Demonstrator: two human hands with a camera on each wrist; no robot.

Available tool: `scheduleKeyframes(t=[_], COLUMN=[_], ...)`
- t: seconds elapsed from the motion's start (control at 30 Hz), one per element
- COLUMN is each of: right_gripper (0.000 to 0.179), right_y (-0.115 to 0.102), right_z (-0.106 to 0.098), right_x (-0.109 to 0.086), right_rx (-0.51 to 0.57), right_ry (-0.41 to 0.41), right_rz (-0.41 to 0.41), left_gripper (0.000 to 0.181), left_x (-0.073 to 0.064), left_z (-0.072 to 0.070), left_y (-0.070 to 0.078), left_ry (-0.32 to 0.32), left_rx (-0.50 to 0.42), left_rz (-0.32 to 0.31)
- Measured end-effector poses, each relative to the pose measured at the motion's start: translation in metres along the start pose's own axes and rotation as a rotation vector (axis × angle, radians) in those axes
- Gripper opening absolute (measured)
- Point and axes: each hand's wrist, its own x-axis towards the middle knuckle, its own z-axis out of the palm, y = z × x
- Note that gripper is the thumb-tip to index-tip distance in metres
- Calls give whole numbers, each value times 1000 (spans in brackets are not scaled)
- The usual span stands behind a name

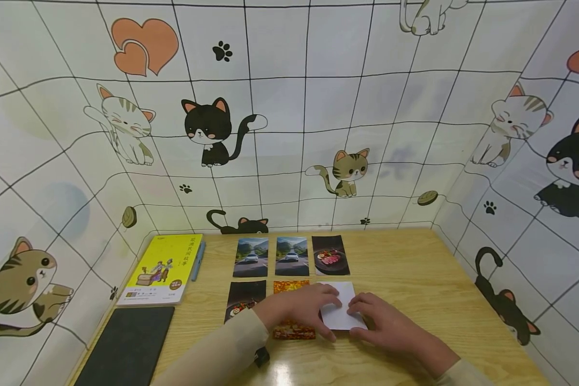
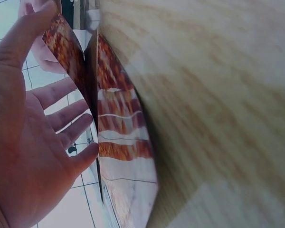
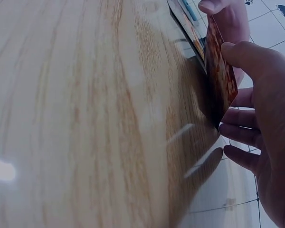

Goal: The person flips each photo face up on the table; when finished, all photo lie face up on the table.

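A picture card (image 1: 336, 308) is between my two hands, white back up in the head view. Both wrist views show its fiery orange underside, with the card (image 3: 219, 71) tilted up off the table. My left hand (image 1: 311, 308) pinches its left side, thumb at the near edge and the other fingers spread over the back. At the right side, my right hand (image 1: 391, 324) pinches it between thumb and fingers. An orange patterned card (image 1: 293, 331) lies flat beside it, partly covered by my left hand. Further left, a food card (image 1: 247, 294) is partly hidden by the left forearm.
Behind lie two matching car-on-road cards (image 1: 251, 257) and another food card (image 1: 330, 255) in a row. A yellow book (image 1: 166, 268), a blue pen (image 1: 198, 261) and a dark flat pad (image 1: 127, 346) are at the left. Cat-printed cloth (image 1: 280, 107) surrounds the table.
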Motion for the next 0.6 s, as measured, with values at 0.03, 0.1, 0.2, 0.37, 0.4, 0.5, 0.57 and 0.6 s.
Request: scheduleKeyframes(t=[0.03, 0.1, 0.2, 0.37, 0.4, 0.5, 0.57, 0.6], right_gripper=[40, 42, 46, 45, 43, 30, 22, 21], right_y=[0, -1, -1, 1, 1, 4, 5, 6], right_z=[0, -1, -1, -1, -1, 0, 1, 2], right_x=[0, 1, 1, 0, 0, -1, -2, -2], right_rx=[5, 8, 17, 18, 14, 3, -1, -3], right_ry=[-5, -13, -18, -6, 1, 32, 64, 85], right_rz=[8, 25, 37, 15, 3, -49, -89, -111], left_gripper=[76, 71, 62, 53, 51, 48, 44, 43], left_x=[0, -1, 0, -1, -1, 0, 0, 0], left_z=[0, 0, 0, 0, 0, 2, 4, 4], left_y=[0, 1, 1, 0, 0, -3, -5, -6], left_ry=[1, 6, 11, 20, 24, 39, 48, 52], left_rx=[0, 2, 2, -15, -17, -25, -33, -37], left_rz=[6, 20, 35, 47, 52, 73, 96, 110])
